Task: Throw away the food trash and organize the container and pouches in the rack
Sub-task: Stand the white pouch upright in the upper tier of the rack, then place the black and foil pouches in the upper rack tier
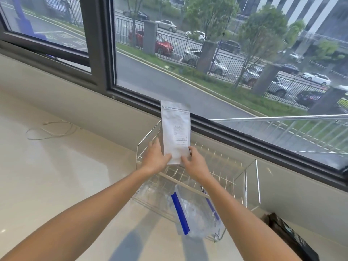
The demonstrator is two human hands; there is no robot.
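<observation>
Hands (175, 159) around upright pouch (176, 129)

One silver pouch (176, 132), one wire rack (216, 166), one blue-zip clear bag (195, 213) — two hands.

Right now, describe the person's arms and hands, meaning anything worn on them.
Both forearms are bare all the way to the frame edge, with no sleeves showing. The left hand and right hand wear no gloves. No watch, bracelet or ring is visible on either.
</observation>
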